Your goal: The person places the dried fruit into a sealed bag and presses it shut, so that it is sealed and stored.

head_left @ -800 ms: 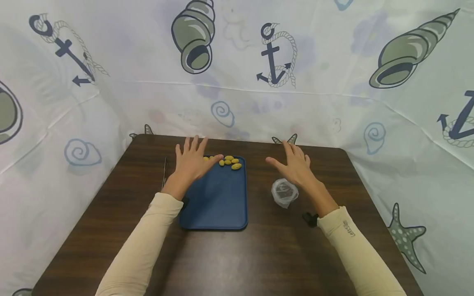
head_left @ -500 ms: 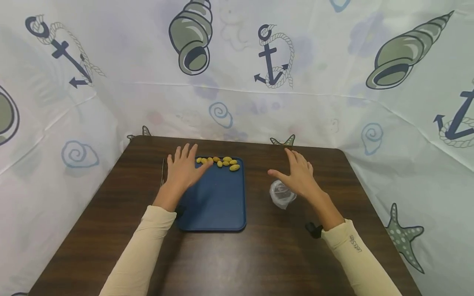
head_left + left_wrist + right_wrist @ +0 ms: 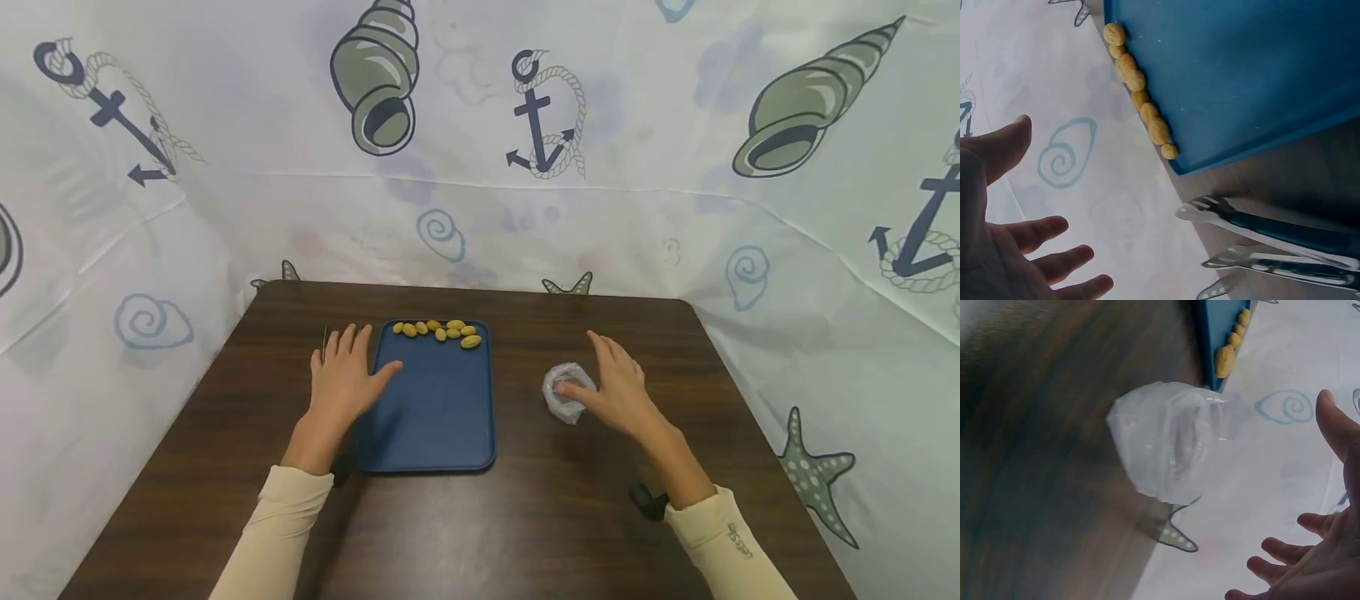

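My left hand (image 3: pixel 341 387) is held above the left edge of the blue tray (image 3: pixel 431 417), fingers spread and holding nothing. Along the tray's far edge lie several small yellow-tan oval pieces (image 3: pixel 453 333), lumpy like peanuts in their shells. Beside the tray, metal tongs (image 3: pixel 1272 244) with slotted tips show in the left wrist view; the left hand mostly covers them in the head view. My right hand (image 3: pixel 618 396), thumb apart from the fingers, hovers at the right side of a translucent plastic bag (image 3: pixel 558 408). The bag stands with its mouth up, and the thumb overlaps it in the head view.
A dark brown wooden table (image 3: pixel 450 533) bears everything. Behind it and at both sides hangs a white cloth (image 3: pixel 480 125) printed with shells, anchors and starfish. A gap of bare table lies between tray and bag.
Both hands have drawn back toward the person, the left also leftward off the tray's far end. More yellow pieces show now. Tray and bag stay put; the head view has shifted slightly.
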`<action>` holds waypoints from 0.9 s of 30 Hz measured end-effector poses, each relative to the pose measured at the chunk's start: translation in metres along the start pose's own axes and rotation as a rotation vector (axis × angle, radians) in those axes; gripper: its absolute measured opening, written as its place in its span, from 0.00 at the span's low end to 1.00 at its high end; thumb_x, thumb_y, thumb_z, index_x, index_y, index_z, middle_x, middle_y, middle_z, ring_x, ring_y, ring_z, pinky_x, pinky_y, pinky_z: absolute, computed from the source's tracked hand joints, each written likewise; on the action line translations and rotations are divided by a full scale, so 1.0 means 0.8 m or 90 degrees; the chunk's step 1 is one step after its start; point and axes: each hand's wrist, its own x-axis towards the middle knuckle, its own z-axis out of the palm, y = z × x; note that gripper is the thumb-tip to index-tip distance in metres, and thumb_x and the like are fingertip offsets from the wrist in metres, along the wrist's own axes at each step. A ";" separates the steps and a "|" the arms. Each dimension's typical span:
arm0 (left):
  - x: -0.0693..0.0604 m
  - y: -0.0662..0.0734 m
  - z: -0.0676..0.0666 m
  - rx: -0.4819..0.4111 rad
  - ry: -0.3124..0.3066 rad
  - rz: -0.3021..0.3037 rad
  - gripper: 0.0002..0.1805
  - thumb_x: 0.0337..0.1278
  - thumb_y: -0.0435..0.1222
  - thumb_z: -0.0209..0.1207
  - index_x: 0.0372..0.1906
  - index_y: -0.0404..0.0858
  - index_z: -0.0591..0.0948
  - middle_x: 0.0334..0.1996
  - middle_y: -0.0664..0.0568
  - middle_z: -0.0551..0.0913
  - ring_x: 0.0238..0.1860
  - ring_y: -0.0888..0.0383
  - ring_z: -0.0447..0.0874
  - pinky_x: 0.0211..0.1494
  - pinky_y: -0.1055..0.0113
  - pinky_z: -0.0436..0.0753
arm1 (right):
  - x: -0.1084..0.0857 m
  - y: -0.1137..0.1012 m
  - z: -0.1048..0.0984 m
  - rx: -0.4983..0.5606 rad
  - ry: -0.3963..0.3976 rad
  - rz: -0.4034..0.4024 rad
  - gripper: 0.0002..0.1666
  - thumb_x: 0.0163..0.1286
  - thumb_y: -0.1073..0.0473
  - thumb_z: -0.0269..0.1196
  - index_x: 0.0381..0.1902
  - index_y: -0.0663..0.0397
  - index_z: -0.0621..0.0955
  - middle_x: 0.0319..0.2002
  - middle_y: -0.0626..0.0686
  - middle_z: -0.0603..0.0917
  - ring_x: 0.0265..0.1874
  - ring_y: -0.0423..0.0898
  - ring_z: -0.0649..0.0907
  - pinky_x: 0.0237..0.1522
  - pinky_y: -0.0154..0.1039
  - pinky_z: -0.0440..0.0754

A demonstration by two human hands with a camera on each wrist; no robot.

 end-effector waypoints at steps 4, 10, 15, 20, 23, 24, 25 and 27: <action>-0.006 -0.006 0.002 -0.007 0.001 0.000 0.49 0.70 0.57 0.58 0.82 0.34 0.54 0.81 0.30 0.50 0.81 0.28 0.41 0.76 0.25 0.43 | -0.007 0.015 0.009 0.009 0.003 0.015 0.65 0.63 0.36 0.72 0.84 0.53 0.50 0.81 0.68 0.54 0.80 0.69 0.54 0.72 0.77 0.48; -0.016 -0.026 0.009 -0.020 0.001 -0.013 0.49 0.70 0.56 0.59 0.81 0.32 0.54 0.80 0.27 0.50 0.80 0.27 0.43 0.75 0.24 0.46 | -0.007 0.031 0.033 0.043 -0.012 0.025 0.66 0.61 0.38 0.75 0.83 0.55 0.51 0.80 0.69 0.53 0.79 0.71 0.56 0.71 0.79 0.53; -0.021 -0.045 0.018 -0.029 -0.010 -0.033 0.50 0.69 0.56 0.60 0.81 0.31 0.53 0.80 0.27 0.49 0.80 0.26 0.43 0.74 0.24 0.47 | -0.001 0.041 0.058 0.064 -0.015 0.022 0.68 0.58 0.40 0.78 0.83 0.55 0.51 0.80 0.71 0.53 0.77 0.74 0.59 0.69 0.78 0.58; -0.021 -0.053 0.024 -0.032 -0.019 -0.046 0.50 0.69 0.55 0.60 0.81 0.31 0.52 0.80 0.26 0.47 0.80 0.26 0.42 0.75 0.25 0.46 | 0.004 0.050 0.075 0.075 -0.007 0.029 0.72 0.56 0.40 0.79 0.84 0.54 0.49 0.81 0.69 0.50 0.77 0.74 0.60 0.69 0.77 0.59; -0.019 -0.055 0.026 -0.027 -0.019 -0.047 0.50 0.69 0.54 0.60 0.81 0.30 0.53 0.80 0.26 0.48 0.80 0.25 0.42 0.75 0.25 0.47 | 0.005 0.055 0.081 0.088 -0.001 0.032 0.73 0.55 0.41 0.80 0.84 0.53 0.48 0.81 0.68 0.50 0.77 0.73 0.59 0.70 0.77 0.60; -0.019 -0.056 0.027 -0.025 -0.019 -0.048 0.50 0.69 0.54 0.60 0.81 0.30 0.53 0.80 0.26 0.48 0.80 0.25 0.43 0.75 0.25 0.48 | 0.005 0.057 0.083 0.091 0.001 0.030 0.73 0.54 0.41 0.80 0.84 0.53 0.48 0.81 0.68 0.50 0.77 0.73 0.59 0.70 0.77 0.60; -0.018 -0.056 0.028 -0.023 -0.018 -0.049 0.50 0.69 0.54 0.60 0.81 0.30 0.53 0.80 0.26 0.48 0.80 0.26 0.43 0.75 0.25 0.48 | 0.006 0.059 0.085 0.095 0.004 0.027 0.73 0.54 0.42 0.81 0.84 0.53 0.48 0.81 0.68 0.50 0.77 0.72 0.59 0.70 0.76 0.60; -0.018 -0.058 0.029 -0.020 -0.016 -0.048 0.50 0.69 0.54 0.61 0.81 0.30 0.54 0.80 0.26 0.49 0.80 0.26 0.44 0.75 0.25 0.48 | 0.007 0.063 0.088 0.100 0.010 0.017 0.73 0.53 0.43 0.81 0.83 0.55 0.49 0.80 0.68 0.52 0.77 0.72 0.60 0.70 0.76 0.62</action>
